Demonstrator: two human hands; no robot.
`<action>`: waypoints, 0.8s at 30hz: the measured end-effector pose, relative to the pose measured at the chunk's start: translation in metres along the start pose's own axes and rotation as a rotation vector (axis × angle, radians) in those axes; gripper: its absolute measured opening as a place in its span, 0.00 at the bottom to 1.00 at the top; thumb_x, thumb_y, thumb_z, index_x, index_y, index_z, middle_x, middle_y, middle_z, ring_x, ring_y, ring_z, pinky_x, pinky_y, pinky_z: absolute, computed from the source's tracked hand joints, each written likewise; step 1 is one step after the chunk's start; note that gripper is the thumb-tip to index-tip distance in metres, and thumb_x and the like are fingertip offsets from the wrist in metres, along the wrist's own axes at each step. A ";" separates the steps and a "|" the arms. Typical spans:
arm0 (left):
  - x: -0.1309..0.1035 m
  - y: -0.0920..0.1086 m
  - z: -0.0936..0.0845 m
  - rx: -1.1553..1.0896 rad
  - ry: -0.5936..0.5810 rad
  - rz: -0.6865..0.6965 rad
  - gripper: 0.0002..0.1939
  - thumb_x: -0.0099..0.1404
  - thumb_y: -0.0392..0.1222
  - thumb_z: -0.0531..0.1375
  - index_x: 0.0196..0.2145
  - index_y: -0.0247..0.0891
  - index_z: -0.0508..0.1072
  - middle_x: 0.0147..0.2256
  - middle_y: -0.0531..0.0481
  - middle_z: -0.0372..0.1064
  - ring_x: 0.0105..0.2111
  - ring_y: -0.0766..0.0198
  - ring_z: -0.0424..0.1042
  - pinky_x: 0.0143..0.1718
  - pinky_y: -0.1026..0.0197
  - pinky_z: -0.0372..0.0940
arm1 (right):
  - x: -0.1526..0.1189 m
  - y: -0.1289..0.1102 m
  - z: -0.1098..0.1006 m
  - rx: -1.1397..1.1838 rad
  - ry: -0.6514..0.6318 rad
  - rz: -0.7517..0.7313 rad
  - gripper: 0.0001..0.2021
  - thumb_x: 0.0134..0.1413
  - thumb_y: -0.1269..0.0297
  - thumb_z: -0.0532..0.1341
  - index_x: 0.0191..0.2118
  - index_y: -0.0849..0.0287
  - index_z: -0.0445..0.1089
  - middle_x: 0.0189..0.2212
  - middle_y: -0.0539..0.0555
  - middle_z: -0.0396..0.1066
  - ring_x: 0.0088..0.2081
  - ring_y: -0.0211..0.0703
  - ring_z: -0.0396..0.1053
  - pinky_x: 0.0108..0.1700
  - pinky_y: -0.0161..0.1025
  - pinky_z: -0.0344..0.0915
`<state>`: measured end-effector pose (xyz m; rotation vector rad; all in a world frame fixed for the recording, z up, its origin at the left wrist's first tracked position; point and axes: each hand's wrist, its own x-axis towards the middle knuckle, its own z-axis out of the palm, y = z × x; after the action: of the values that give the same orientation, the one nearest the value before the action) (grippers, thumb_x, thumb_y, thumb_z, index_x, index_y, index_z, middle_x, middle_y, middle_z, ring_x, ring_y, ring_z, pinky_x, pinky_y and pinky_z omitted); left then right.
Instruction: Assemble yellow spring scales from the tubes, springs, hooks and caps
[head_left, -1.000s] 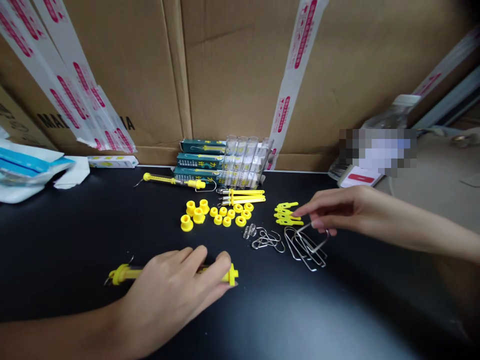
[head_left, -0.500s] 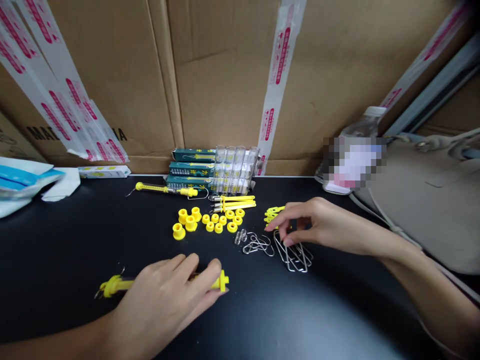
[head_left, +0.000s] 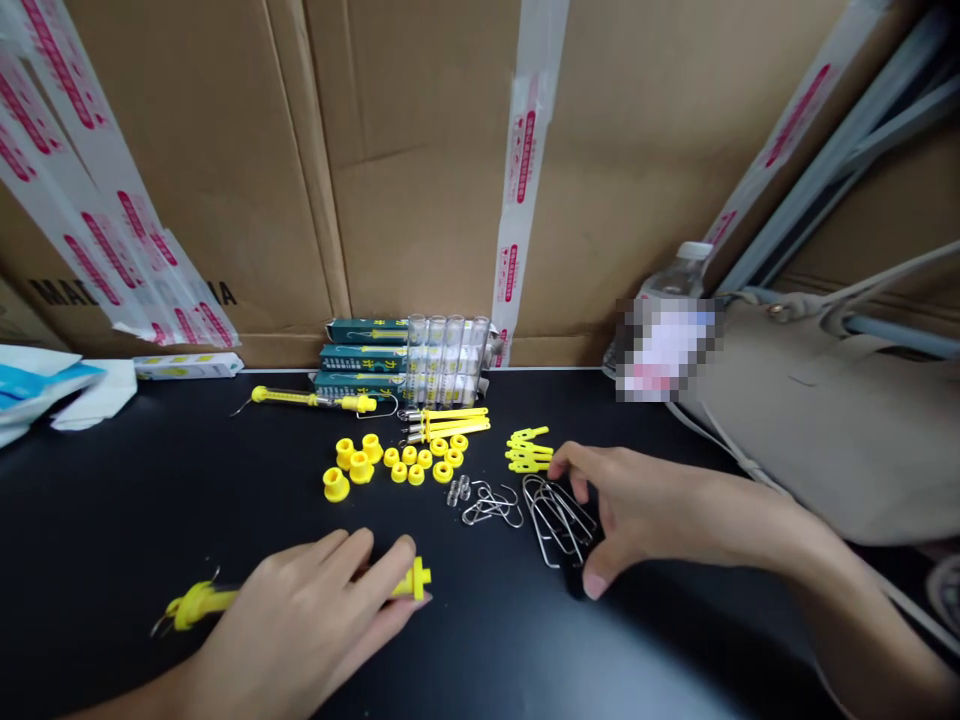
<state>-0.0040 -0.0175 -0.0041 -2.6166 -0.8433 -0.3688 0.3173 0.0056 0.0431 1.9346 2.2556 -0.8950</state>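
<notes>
The left hand (head_left: 304,610) has its fingers closed around a yellow tubular spring scale (head_left: 201,604), near on the left of the bench (head_left: 487,660). Yellow fittings show at both ends and a wire hook at the left one, so it looks largely assembled; the hand hides its middle, and whether every joint is seated cannot be told.

The right hand (head_left: 630,500) has its fingers open, thumb and forefinger spread around the right side of the wire loops (head_left: 555,510); nothing is visibly gripped, and contact cannot be told. Flat yellow clips (head_left: 529,452) lie just beyond, near the forefinger.

A second spring scale (head_left: 300,399) lies on the far left with its hook and loop fitted, and looks complete. The other parts are separate and sorted: flanged caps (head_left: 335,485), small yellow rings (head_left: 416,474), springs (head_left: 458,490), S-shaped hooks (head_left: 491,506) and yellow rods (head_left: 457,415). Clear tubes (head_left: 436,365) rest against printed boxes (head_left: 360,358) at the far edge, with none of these parts fitted.
</notes>
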 end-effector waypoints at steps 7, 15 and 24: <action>0.002 0.004 0.001 0.015 0.056 -0.046 0.21 0.77 0.37 0.41 0.41 0.40 0.73 0.26 0.51 0.73 0.23 0.60 0.75 0.22 0.61 0.64 | 0.001 -0.013 0.011 -0.075 0.096 0.016 0.32 0.33 0.49 0.75 0.44 0.60 0.68 0.39 0.56 0.72 0.38 0.54 0.73 0.38 0.43 0.67; 0.002 0.005 0.002 0.017 0.065 -0.059 0.23 0.79 0.42 0.39 0.40 0.39 0.73 0.25 0.52 0.72 0.22 0.61 0.75 0.21 0.61 0.62 | 0.004 -0.013 0.011 -0.085 0.121 -0.038 0.28 0.34 0.49 0.75 0.40 0.58 0.67 0.38 0.55 0.72 0.39 0.54 0.71 0.38 0.43 0.65; 0.001 0.006 0.001 0.071 0.204 -0.044 0.19 0.78 0.46 0.44 0.43 0.36 0.71 0.28 0.51 0.73 0.26 0.61 0.75 0.26 0.60 0.65 | 0.010 0.006 0.014 -0.061 0.145 -0.045 0.31 0.36 0.44 0.74 0.44 0.58 0.69 0.33 0.52 0.72 0.32 0.48 0.72 0.31 0.39 0.64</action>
<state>0.0003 -0.0212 -0.0064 -2.4482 -0.8297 -0.5955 0.3160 0.0085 0.0257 1.9902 2.3837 -0.7022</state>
